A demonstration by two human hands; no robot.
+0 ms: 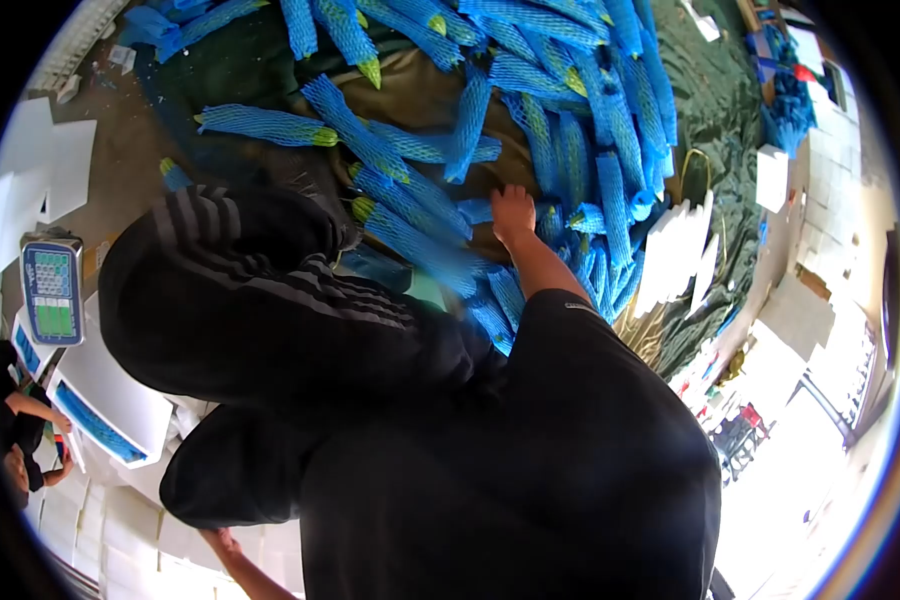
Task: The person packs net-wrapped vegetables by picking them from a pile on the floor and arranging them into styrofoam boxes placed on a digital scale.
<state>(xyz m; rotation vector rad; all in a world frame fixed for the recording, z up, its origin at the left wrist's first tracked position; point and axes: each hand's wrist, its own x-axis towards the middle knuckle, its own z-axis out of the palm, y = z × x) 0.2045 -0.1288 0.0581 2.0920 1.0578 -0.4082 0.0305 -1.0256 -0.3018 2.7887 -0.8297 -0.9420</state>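
My right hand [513, 212] reaches down into a pile of long vegetables in blue foam netting [410, 205], pale green tips showing at their ends. Its fingers curl over one blue-netted vegetable [476, 211], whose far part is hidden under the hand. More netted pieces lie around it, some smeared by motion near my leg. At the lower left, my left hand [224, 541] is beside my black-trousered knee [220, 480]; the knee hides its fingers, and what it touches cannot be made out.
A digital scale [53, 290] stands at the left, near a white box with blue-netted pieces [140, 425]. Another person's arm [35, 408] reaches in at the left edge. Dark green sheeting [715, 230] lies under the pile; white boxes [772, 177] stand at the right.
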